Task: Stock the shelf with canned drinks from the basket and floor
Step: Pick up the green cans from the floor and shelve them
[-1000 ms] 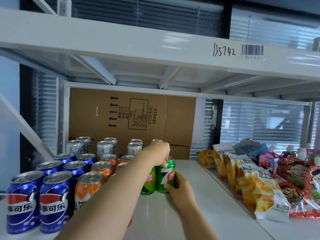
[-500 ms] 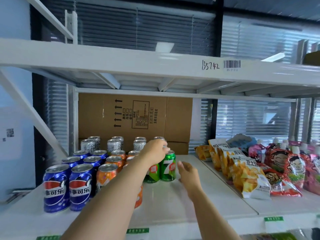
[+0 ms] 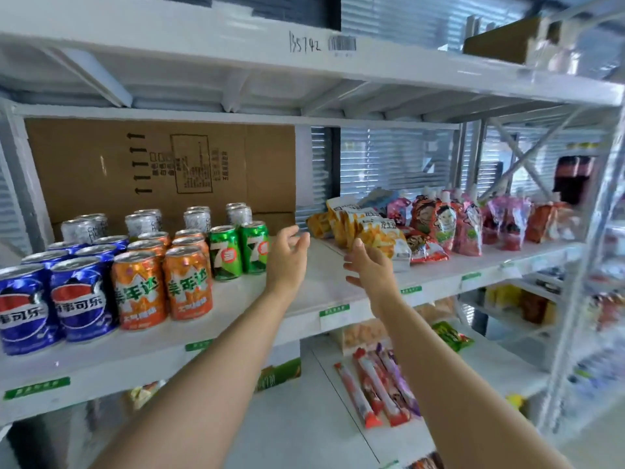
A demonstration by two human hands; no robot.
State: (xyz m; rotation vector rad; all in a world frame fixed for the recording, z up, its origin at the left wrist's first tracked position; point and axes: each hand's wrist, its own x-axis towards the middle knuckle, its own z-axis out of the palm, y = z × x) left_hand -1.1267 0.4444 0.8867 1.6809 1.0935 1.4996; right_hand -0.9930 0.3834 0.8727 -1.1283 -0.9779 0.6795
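Note:
Two green 7-Up cans (image 3: 238,252) stand side by side on the white shelf (image 3: 321,286), right of the orange cans (image 3: 162,286). Blue Pepsi cans (image 3: 54,299) fill the left front and silver cans (image 3: 142,225) line the back. My left hand (image 3: 287,255) hovers just right of the green cans, fingers relaxed, holding nothing. My right hand (image 3: 368,265) is lifted above the shelf's bare middle, also empty with loose fingers. No basket is in view.
A cardboard box (image 3: 159,164) stands behind the cans. Snack bags (image 3: 372,231) and drink pouches (image 3: 449,225) fill the shelf's right half. Below, a lower shelf holds long wrapped sticks (image 3: 375,387). An upper shelf board (image 3: 304,59) hangs overhead.
Both hands have let go of the green cans and pulled back toward me and to the right. The view has backed away and swung right, showing the lower shelf.

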